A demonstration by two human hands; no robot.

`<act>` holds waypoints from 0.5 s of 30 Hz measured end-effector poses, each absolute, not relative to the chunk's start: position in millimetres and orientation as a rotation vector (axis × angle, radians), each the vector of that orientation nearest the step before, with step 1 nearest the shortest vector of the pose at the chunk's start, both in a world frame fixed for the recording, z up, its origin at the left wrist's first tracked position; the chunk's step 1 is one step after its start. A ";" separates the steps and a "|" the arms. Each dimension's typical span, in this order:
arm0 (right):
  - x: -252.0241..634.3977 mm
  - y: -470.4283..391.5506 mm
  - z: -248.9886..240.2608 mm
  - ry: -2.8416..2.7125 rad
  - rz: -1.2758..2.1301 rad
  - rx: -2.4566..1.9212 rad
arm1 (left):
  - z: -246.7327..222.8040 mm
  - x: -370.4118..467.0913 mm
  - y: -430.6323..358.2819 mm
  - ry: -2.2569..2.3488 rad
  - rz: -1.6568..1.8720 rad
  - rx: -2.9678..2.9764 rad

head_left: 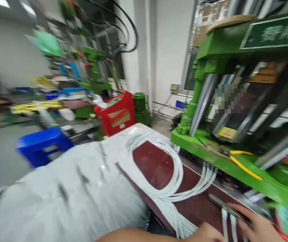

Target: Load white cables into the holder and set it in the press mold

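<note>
At the bottom edge, my left hand is partly cut off. Its fingers look curled beside the bundle of white cables, and whatever they hold is hidden. My right hand, at the lower right, grips a narrow grey metal bar. Short white cable ends hang from beneath that bar toward me. The white cables lie in a large loop on a dark red board, and several strands run right toward the green press.
A green press stands at the right, with yellow-handled pliers on its bed. To the left lies a large white sack or sheet. Beyond are a blue stool, a red control box and another green machine, blurred.
</note>
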State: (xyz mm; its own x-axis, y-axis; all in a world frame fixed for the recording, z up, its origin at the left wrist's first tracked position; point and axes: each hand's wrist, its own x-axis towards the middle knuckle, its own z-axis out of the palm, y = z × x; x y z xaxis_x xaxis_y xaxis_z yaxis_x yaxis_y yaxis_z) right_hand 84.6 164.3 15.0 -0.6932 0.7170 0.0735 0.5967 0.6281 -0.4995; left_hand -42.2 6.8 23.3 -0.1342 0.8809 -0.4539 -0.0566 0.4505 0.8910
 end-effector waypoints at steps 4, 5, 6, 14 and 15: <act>97.9 137.6 34.4 -2.694 0.500 -1.186 | 19.1 -34.6 11.9 1.359 0.842 0.827; 91.8 134.4 34.6 -2.669 0.442 -1.201 | 20.6 -36.4 11.3 1.320 0.812 0.868; 85.8 132.4 33.4 -2.650 0.402 -1.190 | 23.3 -40.3 10.6 1.307 0.794 0.924; 80.5 117.2 13.8 -2.495 0.348 -1.090 | 52.5 -108.9 68.8 1.658 1.331 1.026; 81.1 116.3 12.1 -2.478 0.355 -1.094 | 51.6 -115.9 84.7 1.673 1.378 0.920</act>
State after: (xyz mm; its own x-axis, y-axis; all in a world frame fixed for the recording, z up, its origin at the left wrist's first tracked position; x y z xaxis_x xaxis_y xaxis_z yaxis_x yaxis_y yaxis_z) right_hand 81.1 116.3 12.1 -0.6100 0.7482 0.2610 0.6447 0.6601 -0.3856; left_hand -115.9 84.7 51.6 -0.4456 0.8880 -0.1135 0.0591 0.1557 0.9860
